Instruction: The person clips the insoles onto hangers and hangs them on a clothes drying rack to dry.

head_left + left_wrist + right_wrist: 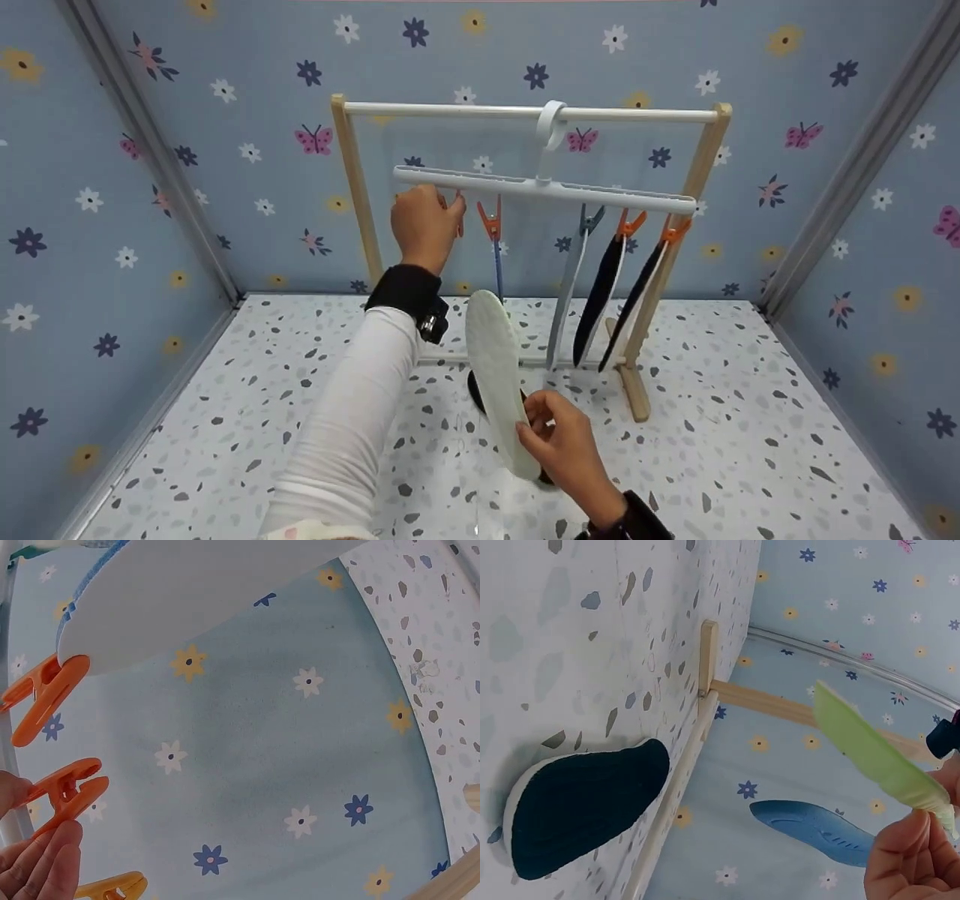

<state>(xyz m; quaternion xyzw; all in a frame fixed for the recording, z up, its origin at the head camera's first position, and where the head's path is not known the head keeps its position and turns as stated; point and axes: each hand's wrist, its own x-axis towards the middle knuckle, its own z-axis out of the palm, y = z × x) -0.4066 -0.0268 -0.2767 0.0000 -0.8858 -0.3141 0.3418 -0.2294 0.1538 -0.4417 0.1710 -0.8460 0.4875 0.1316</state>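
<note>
My left hand [424,226] is raised at the left end of a white clip hanger [480,182]. Thumb and fingers pinch the handles of an orange clip [67,791], whose tips stand slightly apart with nothing between them. Lower down, my right hand [561,444] holds a pale green insole [493,375] by its side edge, between thumb and fingers. The insole stands nearly upright, its far end pointing up toward the hanger. Beside the left hand, another orange clip [490,219] grips a blue insole [810,829], seen almost edge-on from the head.
A wooden rack [709,165] carries the hanger on its white rail [450,111]. On the right, a grey insole [568,300] and two black insoles hang from clips. One dark insole [589,806] lies on the speckled surface [300,420]. A yellow clip [116,886] shows below the left hand.
</note>
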